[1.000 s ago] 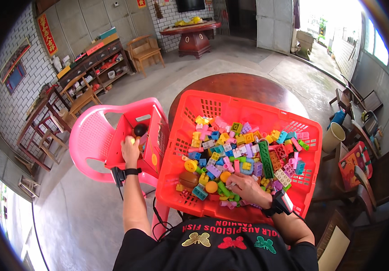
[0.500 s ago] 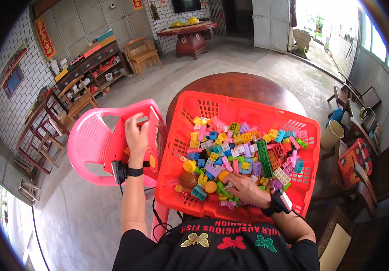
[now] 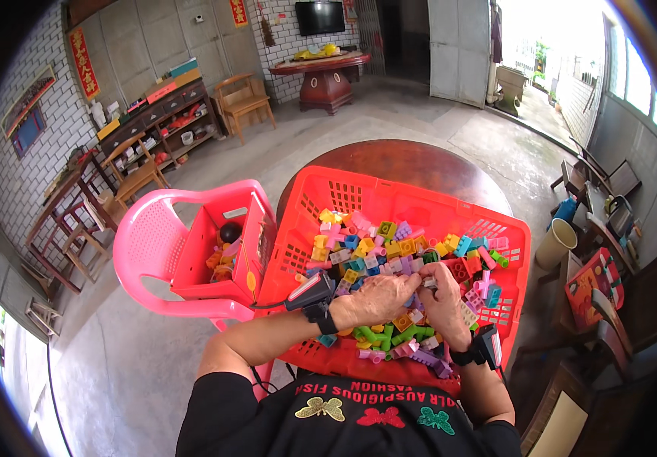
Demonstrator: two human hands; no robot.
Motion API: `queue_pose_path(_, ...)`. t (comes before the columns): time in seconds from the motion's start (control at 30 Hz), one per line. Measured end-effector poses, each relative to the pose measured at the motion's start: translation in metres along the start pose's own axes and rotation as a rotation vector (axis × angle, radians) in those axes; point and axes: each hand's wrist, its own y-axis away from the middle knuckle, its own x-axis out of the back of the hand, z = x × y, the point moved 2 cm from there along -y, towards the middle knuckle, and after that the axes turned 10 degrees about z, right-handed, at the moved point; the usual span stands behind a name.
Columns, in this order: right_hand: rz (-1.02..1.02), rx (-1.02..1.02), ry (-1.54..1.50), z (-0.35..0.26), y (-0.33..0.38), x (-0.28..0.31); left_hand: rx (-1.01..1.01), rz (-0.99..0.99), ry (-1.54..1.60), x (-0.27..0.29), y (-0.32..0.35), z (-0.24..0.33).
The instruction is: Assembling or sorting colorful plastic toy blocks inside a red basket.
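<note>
Over a red plastic basket (image 3: 412, 190) heaped with colourful building blocks (image 3: 401, 247), my two hands meet. The back of my left hand (image 3: 376, 299) faces up, its fingers drawn together toward the right hand. My right hand (image 3: 446, 301) has its fingers bent inward at the same spot. A small greyish piece (image 3: 428, 282) shows partly between the fingertips; its kind is too hidden to tell. Green blocks (image 3: 418, 332) and purple blocks (image 3: 431, 361) lie below the hands. My left forearm covers the basket's near-left part.
The basket rests on a round brown table (image 3: 389, 156). On its left, a pink plastic chair (image 3: 149, 236) carries a red box (image 3: 256, 244) holding a black ball (image 3: 229, 231) and orange pieces (image 3: 218, 263). A beige bin (image 3: 556, 244) and stacked furniture stand at right.
My left hand has left the red box and come right, over the basket. My right hand has moved up and right from the near blocks to meet it. The box's contents are now uncovered.
</note>
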Motion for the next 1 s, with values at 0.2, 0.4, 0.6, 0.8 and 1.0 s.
queue_pose_path(0.2, -0.037, 0.093, 0.073, -0.01, -0.002, 0.004, -0.147, -0.072, -0.092, -0.043, 0.021, -0.017)
queue_pose_path(0.4, -0.072, 0.115, 0.099, -0.008, -0.001, 0.001, -0.208, -0.04, -0.326, -0.065, 0.031, -0.019)
queue_pose_path(0.6, -0.159, 0.122, 0.096, -0.006, 0.003, -0.001, -0.316, 0.105, -0.172, -0.065, 0.034, -0.011)
queue_pose_path(0.8, -0.065, 0.113, 0.074, -0.002, 0.004, -0.001, -0.107, 0.226, 0.174, -0.053, 0.029, -0.011)
queue_pose_path(1.0, -0.038, 0.191, -0.024, -0.005, 0.011, -0.011, 0.52, 0.152, 1.041, -0.059, 0.028, -0.033)
